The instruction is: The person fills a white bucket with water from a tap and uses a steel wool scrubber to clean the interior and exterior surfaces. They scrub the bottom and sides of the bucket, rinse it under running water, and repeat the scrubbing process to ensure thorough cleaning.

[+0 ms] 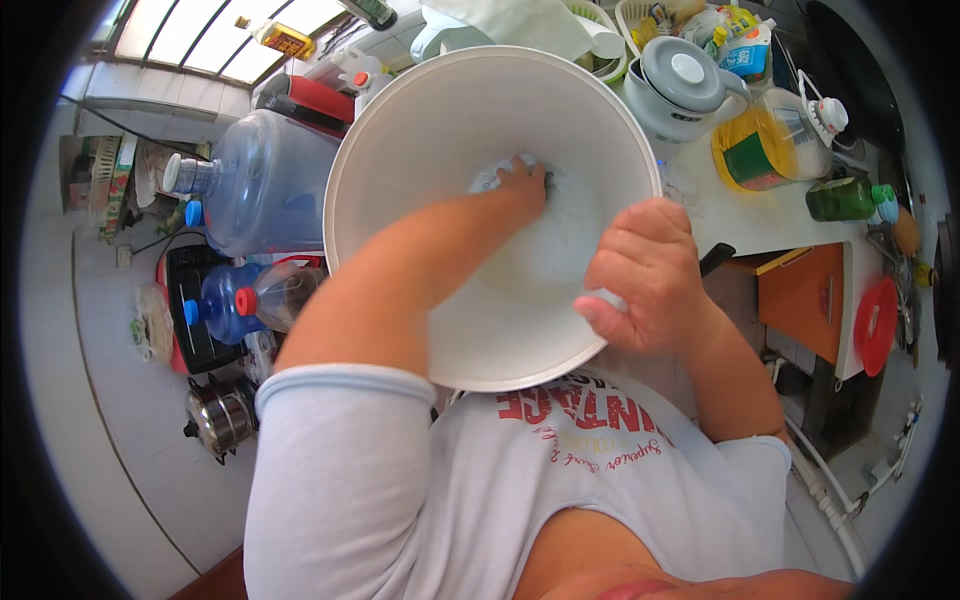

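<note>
A large round white bucket (pixel 420 140) is tipped so that its wide mouth faces me. My left arm reaches deep inside, and my left hand (pixel 520 188) bends against the wet, sudsy bottom. A small dark bit shows beside its fingers; what it is stays mostly hidden under the hand. At the bucket's right edge my right hand (pixel 645 270) is closed around the rim, thumb toward the inside. The near side of the rim lies close against my white T-shirt (pixel 340 470).
Left of the bucket lie a big clear water jug (pixel 270 180) and smaller plastic bottles (pixel 280 295); a steel pot (pixel 220 415) sits below them. On the right-hand counter stand a grey-white pitcher (pixel 675 90), a yellow oil bottle (pixel 770 145) and a green bottle (pixel 840 200).
</note>
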A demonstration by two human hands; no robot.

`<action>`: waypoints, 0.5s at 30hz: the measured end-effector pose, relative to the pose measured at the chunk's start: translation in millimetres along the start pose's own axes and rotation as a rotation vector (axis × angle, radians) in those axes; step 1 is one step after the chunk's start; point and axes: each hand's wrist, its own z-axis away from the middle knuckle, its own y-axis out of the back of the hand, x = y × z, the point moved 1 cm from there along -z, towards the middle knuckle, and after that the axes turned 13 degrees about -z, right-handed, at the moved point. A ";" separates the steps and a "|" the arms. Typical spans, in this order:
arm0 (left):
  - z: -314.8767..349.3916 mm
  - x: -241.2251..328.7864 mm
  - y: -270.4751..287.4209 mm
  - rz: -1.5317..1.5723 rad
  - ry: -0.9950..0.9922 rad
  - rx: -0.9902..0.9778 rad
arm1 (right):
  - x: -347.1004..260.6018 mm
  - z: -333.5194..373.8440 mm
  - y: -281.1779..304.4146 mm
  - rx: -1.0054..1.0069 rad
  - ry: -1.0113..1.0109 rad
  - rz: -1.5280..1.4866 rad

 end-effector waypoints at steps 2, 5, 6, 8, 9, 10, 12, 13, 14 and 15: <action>6.2 15.5 -21.9 -0.020 0.048 0.056 | 3.2 1.6 1.2 0.023 -0.017 0.007; 24.3 13.8 -16.2 -0.078 -0.092 -0.053 | 7.3 2.4 -0.5 0.033 -0.010 -0.002; 13.0 3.7 -40.0 -0.118 -0.254 -0.015 | 6.4 1.2 -1.7 0.029 -0.005 -0.012; 2.7 -8.6 -41.3 -0.079 -0.355 -0.115 | 5.8 0.2 -2.3 0.019 -0.004 -0.022; -0.8 -14.6 -11.8 -0.011 -0.300 -0.250 | 7.3 0.2 -1.2 0.019 -0.010 -0.013; 1.0 -20.0 3.6 0.063 -0.237 -0.388 | 7.2 -0.5 -0.1 0.014 -0.012 -0.013; -0.2 -28.9 -5.1 0.419 0.195 -0.215 | 7.1 0.2 0.1 0.014 -0.014 -0.009; -0.6 -31.0 -10.0 0.593 0.411 -0.124 | 6.7 0.5 -0.2 0.013 -0.017 -0.005; -2.0 -23.7 -14.5 0.596 0.510 -0.101 | 6.0 -0.2 -0.1 0.013 -0.021 -0.004; 0.7 -7.6 -16.9 0.603 0.616 -0.081 | 4.9 -1.9 -0.4 0.007 -0.023 -0.008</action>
